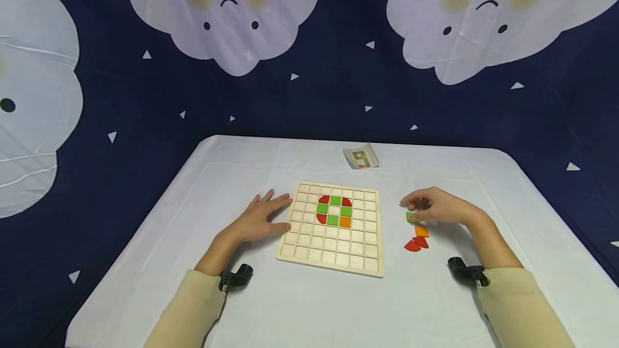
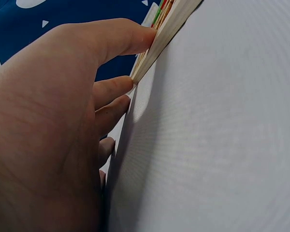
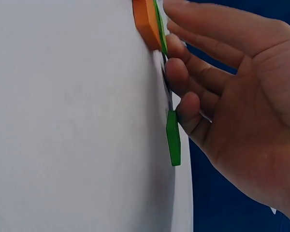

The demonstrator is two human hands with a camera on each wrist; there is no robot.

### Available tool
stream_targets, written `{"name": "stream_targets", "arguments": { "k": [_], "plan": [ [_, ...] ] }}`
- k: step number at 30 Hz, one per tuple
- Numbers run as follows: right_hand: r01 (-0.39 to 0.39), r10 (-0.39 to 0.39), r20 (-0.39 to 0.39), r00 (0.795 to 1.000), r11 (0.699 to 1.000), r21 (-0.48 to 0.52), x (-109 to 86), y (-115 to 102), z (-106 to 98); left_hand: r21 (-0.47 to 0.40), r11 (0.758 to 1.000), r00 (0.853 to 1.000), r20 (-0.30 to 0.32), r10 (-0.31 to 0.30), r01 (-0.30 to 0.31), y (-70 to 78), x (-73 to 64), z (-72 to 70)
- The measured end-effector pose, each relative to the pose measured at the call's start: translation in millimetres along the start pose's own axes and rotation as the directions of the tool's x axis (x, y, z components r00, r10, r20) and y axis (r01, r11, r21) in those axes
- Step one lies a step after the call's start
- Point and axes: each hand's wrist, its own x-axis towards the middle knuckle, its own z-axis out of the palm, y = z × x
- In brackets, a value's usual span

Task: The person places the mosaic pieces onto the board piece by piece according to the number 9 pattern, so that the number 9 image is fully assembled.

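My left hand (image 1: 263, 218) lies with spread fingers at the left edge of a wooden grid board (image 1: 309, 255). In the left wrist view, the thumb (image 2: 135, 38) touches the board's side. My right hand (image 1: 442, 207) hovers low over loose pieces, fingers loosely bent, with no piece seen pinched. A green piece (image 1: 409, 217) lies by its thumb, near an orange square (image 1: 422, 231) and two red quarter-circle pieces (image 1: 412, 246). The right wrist view shows an orange piece (image 3: 146, 24) and another green piece (image 3: 173, 140) close to the fingertips; the hand hides part of the group.
On the board, red corner pieces (image 1: 322, 219), green squares (image 1: 332, 220) and an orange square (image 1: 345, 222) form a ring around a bare cell. Behind it lies a creased pattern card (image 1: 361, 157). A white cloth covers the table (image 1: 309, 310); a dark cloud-print curtain (image 1: 329, 101) hangs beyond.
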Motion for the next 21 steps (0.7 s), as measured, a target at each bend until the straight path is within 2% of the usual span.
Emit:
{"name": "stream_targets", "arguments": {
  "k": [10, 16, 21],
  "plan": [
    [-0.045, 0.045, 0.019, 0.999, 0.999, 0.011, -1.4, 2.4, -0.7, -0.006, 1.0, 1.0, 0.002, 0.003, -0.003, -1.2, 1.0, 0.5],
    [-0.038, 0.038, 0.029, 0.999, 0.999, -0.001, -0.5, 2.6, 0.0, -0.004, 1.0, 1.0, 0.003, 0.002, -0.002, -1.1, 1.1, 0.6],
    [-0.041, 0.042, 0.008, 0.999, 0.999, -0.006, -0.3, 3.1, 0.7, -0.003, 1.0, 1.0, 0.004, -0.003, 0.003, -0.5, 0.9, 0.6]
  ]
}}
